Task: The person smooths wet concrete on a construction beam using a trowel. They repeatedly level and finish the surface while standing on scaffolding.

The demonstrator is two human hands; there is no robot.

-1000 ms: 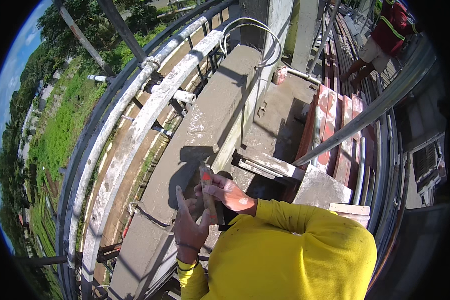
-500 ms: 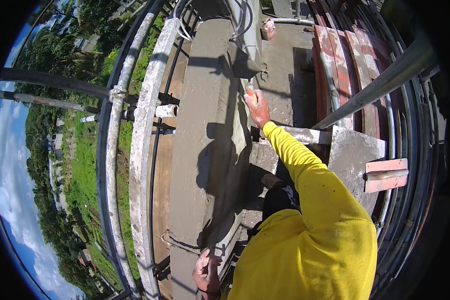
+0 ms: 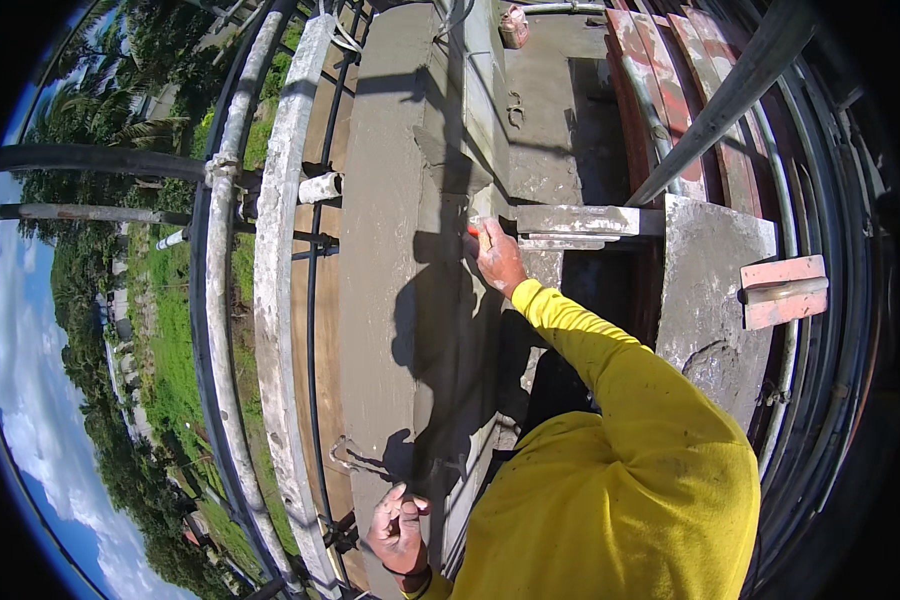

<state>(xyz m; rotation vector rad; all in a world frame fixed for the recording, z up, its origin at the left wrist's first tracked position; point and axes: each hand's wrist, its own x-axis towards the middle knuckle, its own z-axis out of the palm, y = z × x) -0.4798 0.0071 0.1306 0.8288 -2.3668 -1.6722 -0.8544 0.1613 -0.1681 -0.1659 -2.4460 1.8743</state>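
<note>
While your left hand (image 3: 398, 530) hangs over the near part of the plastered ledge (image 3: 380, 250), its fingers are curled; can't tell if they pinch anything. Ledge sits just left of your torso, long axis running away from you. Farther out, your right hand (image 3: 500, 260) is closed around a red-orange object (image 3: 473, 231), mostly hidden, at the ledge's right side; right is the nearer hand to the far stretch. Off right: pink plastering float (image 3: 808, 303) at the grey board's (image 3: 705, 270) edge.

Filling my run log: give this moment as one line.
Right hand: holds partly red object, mostly hidden, at grey cement beam | Left hand: fingers curled, contents unclear | Pink rectangular float: unheld
</note>
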